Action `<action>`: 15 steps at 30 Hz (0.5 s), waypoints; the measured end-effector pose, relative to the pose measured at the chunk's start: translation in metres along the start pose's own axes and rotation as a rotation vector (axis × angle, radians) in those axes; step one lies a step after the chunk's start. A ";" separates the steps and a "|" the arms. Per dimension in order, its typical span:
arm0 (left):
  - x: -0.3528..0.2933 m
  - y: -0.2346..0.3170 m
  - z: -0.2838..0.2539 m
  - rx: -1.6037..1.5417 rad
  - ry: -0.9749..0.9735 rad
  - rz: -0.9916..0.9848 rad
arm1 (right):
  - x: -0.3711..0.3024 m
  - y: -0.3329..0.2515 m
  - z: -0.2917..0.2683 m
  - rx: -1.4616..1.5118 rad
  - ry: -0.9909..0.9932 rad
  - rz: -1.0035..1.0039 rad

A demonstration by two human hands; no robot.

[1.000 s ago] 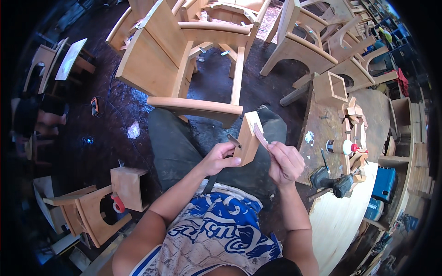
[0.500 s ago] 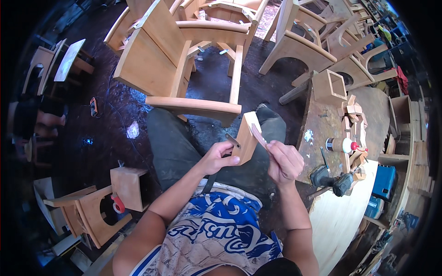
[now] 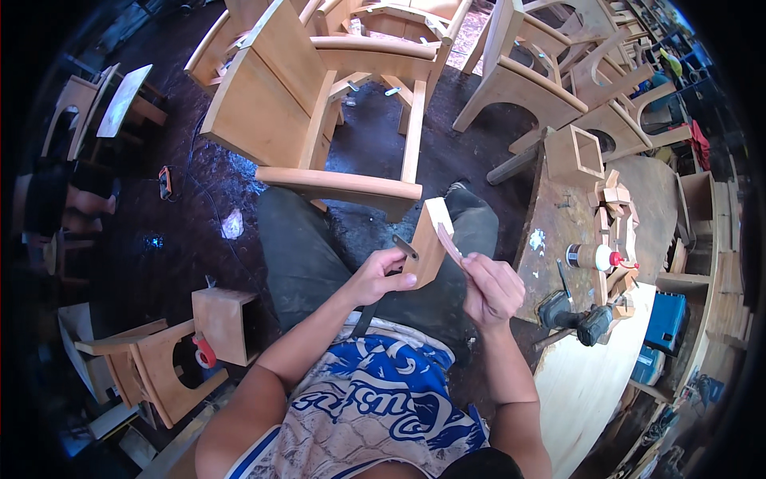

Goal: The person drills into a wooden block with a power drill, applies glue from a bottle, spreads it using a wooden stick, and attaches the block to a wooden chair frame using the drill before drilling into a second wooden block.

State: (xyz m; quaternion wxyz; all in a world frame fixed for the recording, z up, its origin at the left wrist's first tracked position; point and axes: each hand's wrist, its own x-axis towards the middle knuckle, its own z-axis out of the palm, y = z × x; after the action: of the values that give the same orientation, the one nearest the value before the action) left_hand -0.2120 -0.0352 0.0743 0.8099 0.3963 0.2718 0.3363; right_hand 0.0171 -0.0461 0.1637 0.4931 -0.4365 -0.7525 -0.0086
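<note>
Over my lap, my left hand (image 3: 380, 279) is closed around the lower end of a light wooden block (image 3: 428, 249), thumb across its face. A short dark strip (image 3: 404, 246), perhaps metal, juts from beside the block near those fingers; how it is held is hidden. The block stands tilted, its pale top end facing up. My right hand (image 3: 492, 289) pinches a thin, slightly curved brown strip (image 3: 451, 244), which looks like wood. The strip's far tip rests at or very close to the block's pale end.
An unfinished wooden chair (image 3: 335, 184) stands just ahead, more chair frames beyond. On the right-hand bench (image 3: 550, 215) are a red-capped bottle (image 3: 589, 256), a cordless drill (image 3: 576, 318), wood offcuts (image 3: 614, 207) and an open wooden box (image 3: 573, 156). A small wooden box (image 3: 221, 326) stands at left.
The brown strip and my right hand have shifted slightly down along the block's end. My left hand keeps its hold on the block. The whole view has moved a little.
</note>
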 end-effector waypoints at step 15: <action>0.000 0.002 -0.007 -0.015 -0.004 -0.012 | -0.007 0.007 -0.007 -0.010 0.004 0.032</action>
State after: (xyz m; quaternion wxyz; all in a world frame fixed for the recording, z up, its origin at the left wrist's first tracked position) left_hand -0.2182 -0.0312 0.0723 0.8156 0.3891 0.2700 0.3324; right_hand 0.0282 -0.0496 0.1589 0.4925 -0.4511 -0.7443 -0.0052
